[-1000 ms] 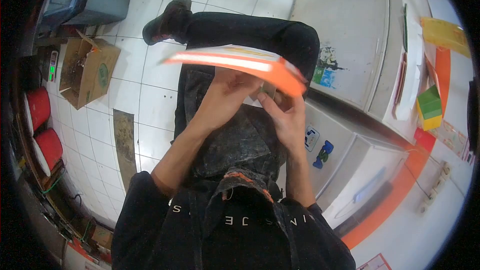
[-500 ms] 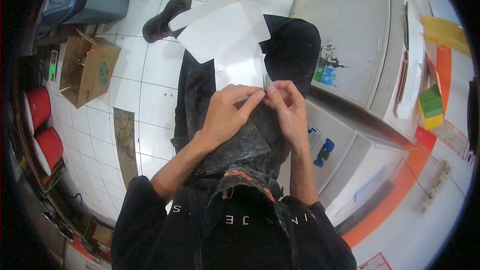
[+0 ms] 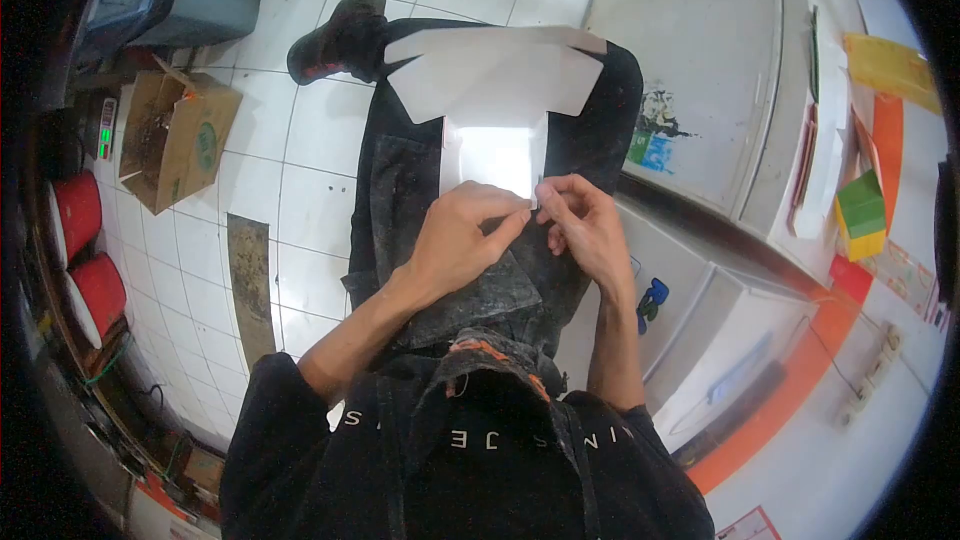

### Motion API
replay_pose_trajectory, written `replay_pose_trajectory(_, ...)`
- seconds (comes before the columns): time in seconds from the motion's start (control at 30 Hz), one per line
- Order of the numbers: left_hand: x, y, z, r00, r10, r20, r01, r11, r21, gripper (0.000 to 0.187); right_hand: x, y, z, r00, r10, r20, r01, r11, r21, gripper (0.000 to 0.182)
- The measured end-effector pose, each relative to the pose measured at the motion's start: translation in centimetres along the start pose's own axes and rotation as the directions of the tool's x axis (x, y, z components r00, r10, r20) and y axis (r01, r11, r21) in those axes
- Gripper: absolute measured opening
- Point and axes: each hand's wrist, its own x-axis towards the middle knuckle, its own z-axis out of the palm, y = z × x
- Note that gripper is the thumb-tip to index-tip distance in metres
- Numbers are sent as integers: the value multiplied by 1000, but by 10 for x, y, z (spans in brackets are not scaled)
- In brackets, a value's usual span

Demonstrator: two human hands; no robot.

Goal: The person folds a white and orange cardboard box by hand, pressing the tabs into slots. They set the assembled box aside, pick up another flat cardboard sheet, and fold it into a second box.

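Note:
A white cardboard box (image 3: 494,152) rests on the person's lap, its lid and side flaps spread out towards the knees. My left hand (image 3: 468,237) pinches the near edge of the box, thumb and index finger at its near right corner. My right hand (image 3: 583,223) is closed at the same corner from the right side, its fingertips on the box's edge. The two sets of fingertips are close together. A dark apron (image 3: 420,210) lies under the box and the hands.
An open brown carton (image 3: 185,145) stands on the tiled floor at the left, near a grey bin (image 3: 205,0). Two red stools (image 3: 95,295) are at the far left. White cabinets (image 3: 690,70) stand close on the right. A dark shoe (image 3: 340,35) shows ahead.
The box has turned so its lid now lies squarely across the knees, and its lid has tipped up somewhat. Both hands have shifted slightly towards the body.

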Motion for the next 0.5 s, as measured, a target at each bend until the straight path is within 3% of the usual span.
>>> replay_pose_trajectory(0.1,-2,-6,3,999,45,-14,-45,999,24,18,-1,-1,2,1000,14,-9,-13,993,121,35)
replay_pose_trajectory(0.2,-1,-6,3,999,-52,-14,51,999,-8,20,-1,4,0,1000,23,-7,-22,984,179,31)
replay_pose_trajectory(0.27,-1,-1,0,980,-199,22,200,978,-59,21,-1,11,-1,1000,22,-11,-20,985,173,29)
replay_pose_trajectory(0.43,0,-2,4,986,-165,24,167,980,-112,24,-1,12,3,1000,21,-18,-17,979,203,25)
replay_pose_trajectory(0.5,1,-4,4,983,-182,27,184,974,-133,26,-5,8,11,997,-37,-64,54,953,298,25)
